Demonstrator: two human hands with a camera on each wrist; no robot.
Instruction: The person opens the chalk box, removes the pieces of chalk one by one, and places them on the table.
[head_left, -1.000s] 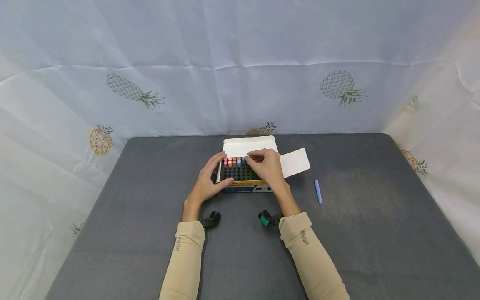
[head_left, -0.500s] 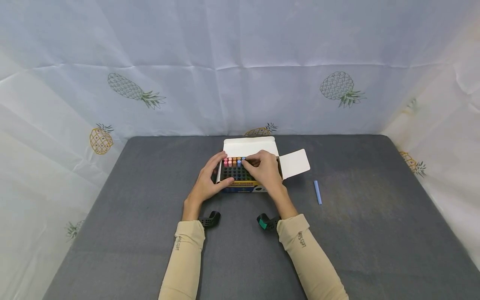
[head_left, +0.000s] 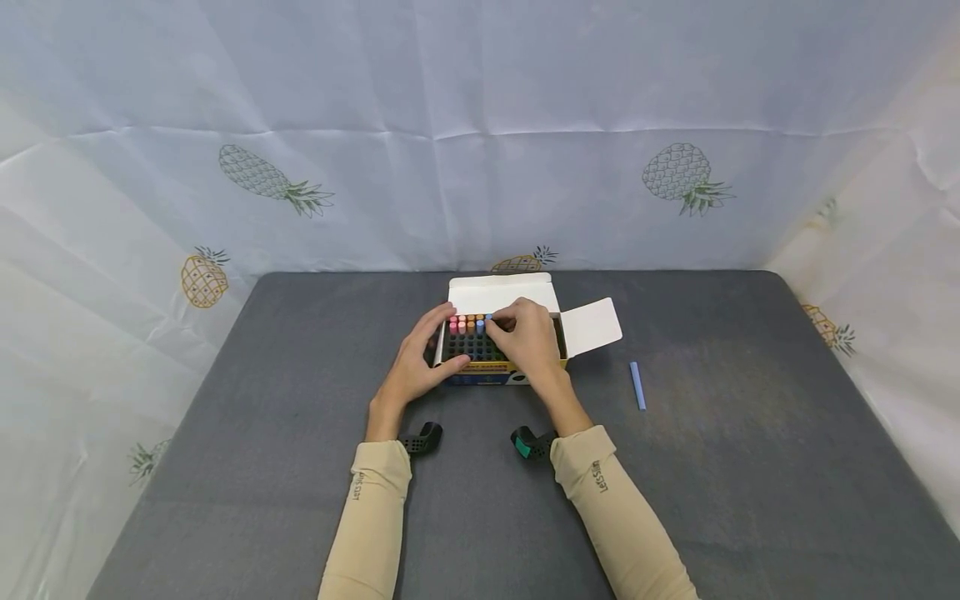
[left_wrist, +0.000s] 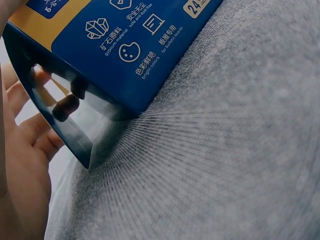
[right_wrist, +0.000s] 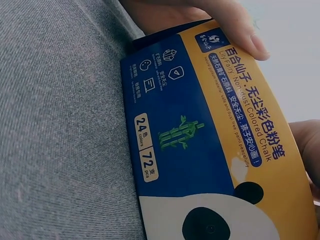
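An open chalk box [head_left: 480,372] stands at the middle of the grey table, with its white flaps folded back. Coloured chalk sticks [head_left: 467,322] fill its back row, and dark empty holes lie in front of them. My left hand [head_left: 435,343] grips the box's left side, thumb on the front edge [right_wrist: 235,27]. My right hand [head_left: 498,323] hovers over the box, its curled fingertips pinching a chalk stick at the right end of the row. The blue side panel [left_wrist: 125,45] and the panda front [right_wrist: 200,130] fill the wrist views.
A single blue chalk stick [head_left: 637,385] lies on the table [head_left: 750,433] to the right of the box. The white side flap [head_left: 592,325] sticks out to the right. A pineapple-print cloth [head_left: 480,125] walls in the back and both sides.
My right hand has shifted slightly left and lower over the chalk row, uncovering more of the right flap. The left hand and box have stayed put.
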